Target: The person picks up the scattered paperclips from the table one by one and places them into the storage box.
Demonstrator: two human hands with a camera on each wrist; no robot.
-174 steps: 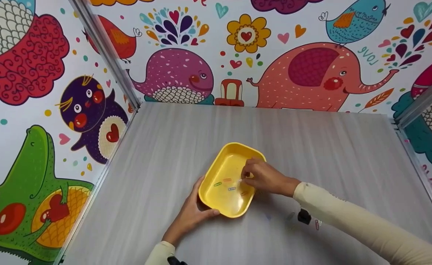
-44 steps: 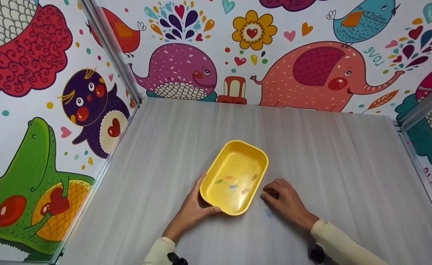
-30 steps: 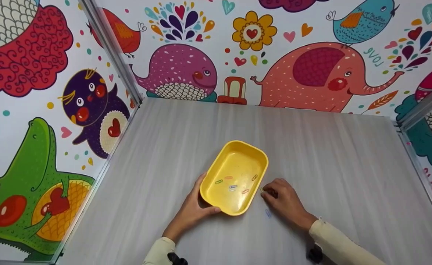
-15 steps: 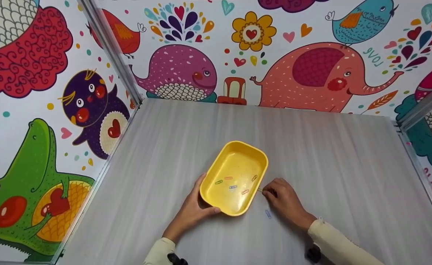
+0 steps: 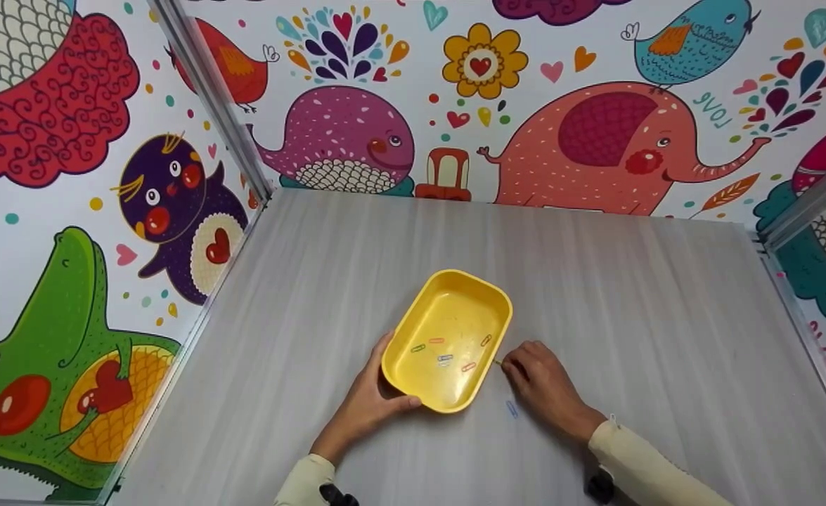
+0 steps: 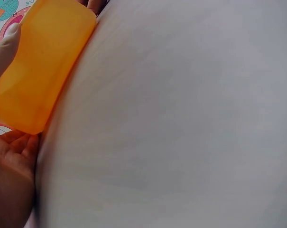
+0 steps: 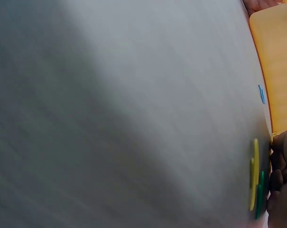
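My left hand (image 5: 365,407) grips the near-left corner of a yellow plastic tray (image 5: 455,302), thumb on the near rim and fingers along the left side. Several coloured paper clips lie in it, among them a green paper clip (image 5: 418,348), a blue paper clip (image 5: 444,358) and a red paper clip (image 5: 469,367). Just right of the tray, my right hand (image 5: 545,386) pinches a small yellowish paper clip (image 5: 498,362) between thumb and index finger, low at the table. Its tip also shows against the tray wall (image 7: 281,71) in the right wrist view.
A loose blue paper clip (image 5: 512,408) lies on the grey table (image 5: 356,281) beside the tray. By the right wrist are a yellow paper clip (image 7: 254,173) and a green one (image 7: 260,192). Printed cartoon walls (image 5: 455,126) border the table.
Earlier my right hand was over the tray; it has since come out to the tray's right side, and a dark-yellow clip now shows inside. Lately only its fingers have shifted slightly.
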